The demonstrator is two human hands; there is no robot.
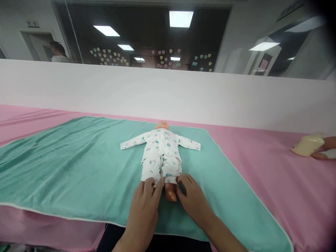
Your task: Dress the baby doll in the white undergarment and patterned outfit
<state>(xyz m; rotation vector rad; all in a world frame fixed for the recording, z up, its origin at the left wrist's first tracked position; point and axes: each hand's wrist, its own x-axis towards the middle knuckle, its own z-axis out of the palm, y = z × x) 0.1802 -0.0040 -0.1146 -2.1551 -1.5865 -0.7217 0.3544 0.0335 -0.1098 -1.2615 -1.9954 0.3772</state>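
Observation:
A baby doll in white printed pyjamas lies on its back on a green towel, head away from me, arms spread. My left hand rests by the doll's left trouser cuff, fingertips pinching the hem. My right hand grips the other trouser cuff, fingers curled on the cloth. The doll's bare foot shows between my hands.
The towel lies on a pink sheet over a long table. A feeding bottle lies at the far right, held by another person's hand. A white partition runs behind; a person stands far left beyond it.

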